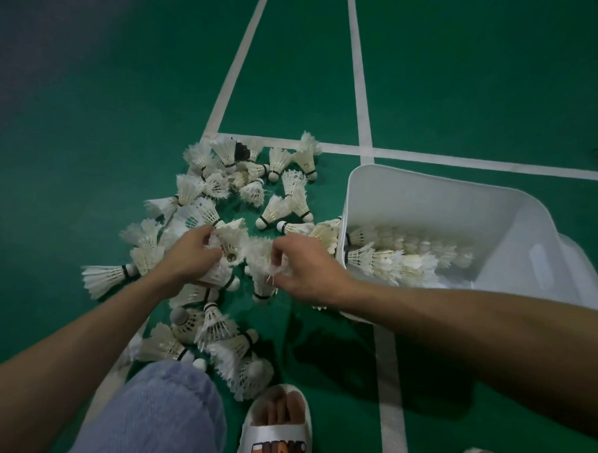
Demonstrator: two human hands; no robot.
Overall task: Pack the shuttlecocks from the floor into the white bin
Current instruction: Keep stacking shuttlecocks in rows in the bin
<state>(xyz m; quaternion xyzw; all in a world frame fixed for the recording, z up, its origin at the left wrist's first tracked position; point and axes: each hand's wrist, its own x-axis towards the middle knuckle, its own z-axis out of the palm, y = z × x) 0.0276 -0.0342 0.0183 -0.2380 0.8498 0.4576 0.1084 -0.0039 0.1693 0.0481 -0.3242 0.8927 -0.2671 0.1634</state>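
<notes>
Nearest the camera, a knee in pale blue trousers and a white slipper were set on the green floor. Just beyond them a near clump of shuttlecocks lay loose. A little farther, over the middle of the heap, the left hand had its fingers curled round the feathers of a first shuttlecock. The right hand, close beside it but not touching, pinched the ragged skirt of a second shuttlecock. It looked as though the two were being fitted one into the other for stacking, though that is only a judgement. Just right of the hands stood the white bin, leaning with its mouth toward the heap. In its bottom lay a few rows of nested shuttlecocks on their sides, and much of its inside was bare. Farther off, left of the bin and reaching up to the white court lines, a far scatter of shuttlecocks lay on the floor. By this showing the packing was under way but probably less than half done: some were stowed, two were in hand, and many more remained on the floor, near and far.
</notes>
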